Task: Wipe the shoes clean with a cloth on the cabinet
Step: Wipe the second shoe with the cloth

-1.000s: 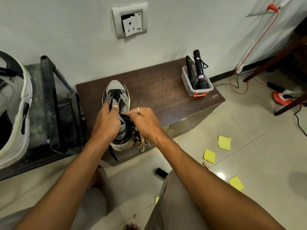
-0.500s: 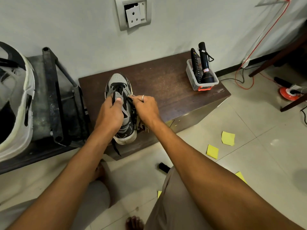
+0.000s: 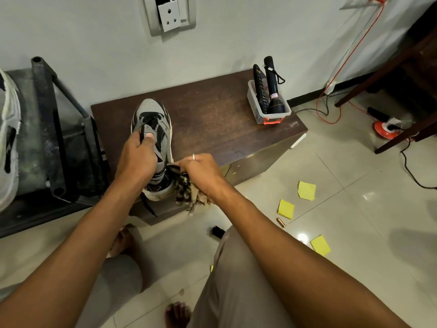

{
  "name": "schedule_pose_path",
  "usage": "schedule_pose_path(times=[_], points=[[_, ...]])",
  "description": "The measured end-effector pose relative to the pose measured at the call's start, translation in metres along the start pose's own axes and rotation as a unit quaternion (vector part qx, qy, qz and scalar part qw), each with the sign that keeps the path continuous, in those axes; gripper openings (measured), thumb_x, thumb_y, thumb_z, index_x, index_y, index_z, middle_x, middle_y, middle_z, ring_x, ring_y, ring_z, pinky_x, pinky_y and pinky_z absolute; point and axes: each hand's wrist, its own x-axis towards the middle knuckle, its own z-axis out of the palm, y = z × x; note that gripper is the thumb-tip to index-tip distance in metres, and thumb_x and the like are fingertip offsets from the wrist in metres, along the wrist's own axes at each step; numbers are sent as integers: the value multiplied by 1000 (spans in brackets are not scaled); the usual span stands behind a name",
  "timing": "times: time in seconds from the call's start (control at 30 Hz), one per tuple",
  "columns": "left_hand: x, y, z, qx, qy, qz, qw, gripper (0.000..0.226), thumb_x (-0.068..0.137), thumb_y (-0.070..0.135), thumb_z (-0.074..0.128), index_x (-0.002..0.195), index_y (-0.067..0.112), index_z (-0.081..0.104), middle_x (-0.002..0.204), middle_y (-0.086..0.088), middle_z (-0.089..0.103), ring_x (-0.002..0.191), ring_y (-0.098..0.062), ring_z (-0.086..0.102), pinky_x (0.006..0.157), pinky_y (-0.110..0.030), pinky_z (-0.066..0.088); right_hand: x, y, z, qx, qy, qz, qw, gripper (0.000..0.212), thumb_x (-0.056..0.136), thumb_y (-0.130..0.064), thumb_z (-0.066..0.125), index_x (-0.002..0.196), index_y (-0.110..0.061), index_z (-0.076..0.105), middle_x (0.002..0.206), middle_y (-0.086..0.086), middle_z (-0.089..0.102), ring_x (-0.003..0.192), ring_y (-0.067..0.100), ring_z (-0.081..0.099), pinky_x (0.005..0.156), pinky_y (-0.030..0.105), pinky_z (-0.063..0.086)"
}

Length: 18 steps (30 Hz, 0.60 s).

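Mid-frame, the left hand grips the shoe on the counter; the right hand presses a patterned cloth against its heel.

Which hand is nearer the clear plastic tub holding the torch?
Right. The right hand, gripping a patterned cloth, is left of the tub; the left hand, on the grey sneaker, farther left.

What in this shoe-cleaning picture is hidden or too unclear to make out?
Head view:
- Rear of the shoe: partly covered by left hand and cloth.
- Full shape of the cloth: bunched under the right hand.
- Dark object on the floor: half hidden behind the trouser leg.
- White item at left: cut off by the frame edge.
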Motion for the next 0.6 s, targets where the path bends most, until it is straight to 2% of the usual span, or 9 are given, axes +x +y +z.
schedule_pose_path(times=[0.07, 0.13, 0.2, 0.23, 0.27, 0.33, 0.37, 0.5, 0.6], points=[[0, 1, 0, -4, -5, -1, 1000, 41, 100, 50, 40, 134, 33, 58, 124, 4, 67, 114, -23, 63, 103, -51, 49, 2, -4, -5, 21, 37, -11, 999, 29, 89, -20, 57, 75, -28, 81, 79, 2, 77, 70, 17, 67, 74, 43, 60], [2, 0, -2, -5, -4, 0, 1000, 41, 100, 49, 40, 133, 33, 58, 121, 5, 67, 110, -22, 63, 100, -48, 50, 6, -11, 5, 35, 72, -42, 996, 30, 96, -15, 53, 98, -27, 81, 96, 1, 79, 85, 16, 73, 81, 43, 62], [4, 1, -2, 0, 1, 6, 1000, 38, 103, 44, 40, 132, 30, 59, 116, 5, 67, 106, -21, 63, 96, -44, 51, 6, -18, 22, 22, 65, -81, 994, 34, 97, -14, 51, 122, -20, 74, 116, 0, 76, 106, 13, 71, 94, 40, 60], [4, 0, -2, 2, 4, 9, 1000, 37, 104, 43, 40, 132, 29, 59, 115, 4, 67, 105, -21, 63, 96, -44, 51, 6, -18, 28, 18, 57, -90, 994, 37, 97, -12, 50, 127, -18, 72, 117, 0, 75, 105, 9, 70, 93, 35, 60], [5, 0, -1, 3, 6, 11, 1000, 37, 104, 42, 39, 132, 28, 59, 116, 3, 67, 106, -21, 63, 96, -45, 51, 4, -17, 30, 15, 53, -89, 995, 37, 98, -11, 50, 129, -17, 71, 110, -1, 76, 92, 4, 70, 83, 28, 61], [4, -1, -1, 15, 9, 13, 1000, 39, 104, 44, 38, 133, 26, 57, 121, 0, 66, 111, -24, 62, 99, -47, 49, -6, -15, 26, 6, 42, -76, 996, 36, 100, -12, 49, 126, -19, 72, 87, -4, 73, 61, 2, 63, 58, 21, 54], [5, -1, -1, 20, 9, 13, 1000, 41, 102, 46, 37, 133, 27, 57, 124, -1, 65, 112, -26, 61, 101, -50, 48, -14, -15, 22, 8, 36, -67, 997, 34, 100, -13, 50, 123, -19, 74, 81, -4, 73, 58, 9, 64, 56, 26, 55], [6, -4, -2, 7, 5, 8, 1000, 48, 94, 56, 36, 131, 32, 56, 124, 0, 66, 114, -27, 62, 103, -55, 47, -34, -14, 11, 14, 13, -7, 1000, 30, 95, -15, 53, 102, -21, 81, 70, -4, 74, 72, 34, 67, 66, 40, 58], [5, -4, -3, 2, -1, 8, 1000, 55, 90, 62, 36, 134, 36, 54, 129, 3, 65, 120, -26, 60, 106, -55, 46, -28, -10, 9, 32, 59, 11, 998, 28, 92, -17, 53, 96, -17, 81, 88, 9, 78, 83, 33, 72, 73, 43, 60]])
